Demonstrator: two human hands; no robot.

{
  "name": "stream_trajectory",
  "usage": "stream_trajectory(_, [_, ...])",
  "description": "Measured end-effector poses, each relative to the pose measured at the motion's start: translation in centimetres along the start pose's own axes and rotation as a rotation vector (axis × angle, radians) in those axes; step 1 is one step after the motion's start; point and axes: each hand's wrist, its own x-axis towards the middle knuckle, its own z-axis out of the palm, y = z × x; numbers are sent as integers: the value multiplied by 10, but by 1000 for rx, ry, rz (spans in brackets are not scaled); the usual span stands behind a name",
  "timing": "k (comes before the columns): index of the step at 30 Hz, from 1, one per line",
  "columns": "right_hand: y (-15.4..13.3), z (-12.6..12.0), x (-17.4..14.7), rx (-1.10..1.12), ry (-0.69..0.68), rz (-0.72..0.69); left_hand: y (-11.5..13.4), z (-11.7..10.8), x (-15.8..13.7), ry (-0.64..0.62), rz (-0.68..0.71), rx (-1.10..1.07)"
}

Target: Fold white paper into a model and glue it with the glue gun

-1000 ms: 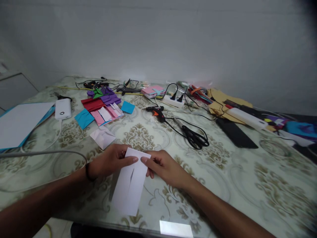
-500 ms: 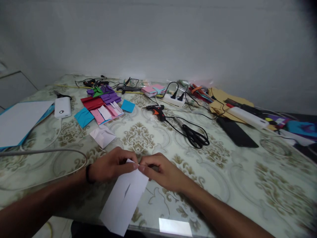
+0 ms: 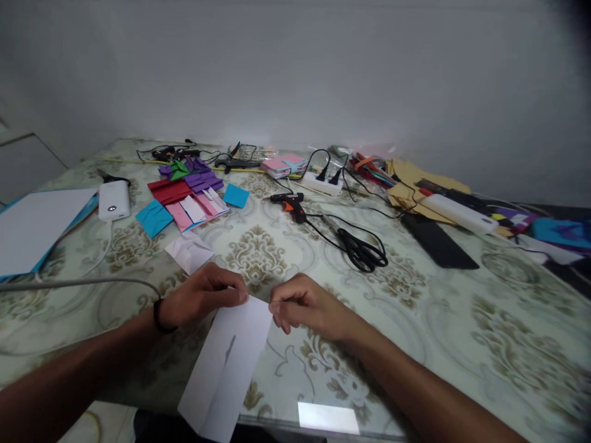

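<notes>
A folded white sheet of paper (image 3: 226, 369) lies lengthwise toward me, its near end over the table's front edge. A narrow dark gap shows along its middle, where the folded sides meet. My left hand (image 3: 203, 298) pinches the far left corner between thumb and fingers. At the far right corner, my right hand (image 3: 309, 307) is closed with thumb and forefinger on the edge. Just beyond my left hand lies a folded white paper piece (image 3: 189, 251). Past it are folded pink paper pieces (image 3: 198, 209) and a blue folded square (image 3: 154, 218).
A glue gun (image 3: 290, 205) and black-handled scissors (image 3: 362, 249) lie ahead, with a black phone (image 3: 438, 241) to the right. At left are a white power bank (image 3: 114, 200) and large paper sheets (image 3: 41, 227). A power strip (image 3: 322, 183) with plugs stands near the wall.
My hands have moved apart along the paper's far edge, from its middle out to the corners. The far end looks flatter now.
</notes>
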Motion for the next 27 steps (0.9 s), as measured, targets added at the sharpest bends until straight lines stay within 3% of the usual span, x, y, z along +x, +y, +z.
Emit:
stream_trajectory(6, [-3,7,2,-156,69,-69,-1,8,-2,-54,-57,117])
stream_trajectory(10, [-1,18,4,-301,56,-82,-1,16,1,-40,30,355])
stream_trajectory(13, [0,23,4,-380,15,-114,-2,18,2,-100,88,435])
stream_trajectory(18, [-4,22,1,-316,-52,-94,-3,9,1,-228,104,318])
stream_trajectory(22, [-8,10,-1,-195,-53,-107,-1,-6,0,-250,99,170])
stream_trajectory(25, [-9,0,-2,-150,-32,-125,0,-15,0,-181,34,42])
stream_trajectory(27, [-9,-2,-1,-169,-4,-127,1,-16,0,-70,44,84])
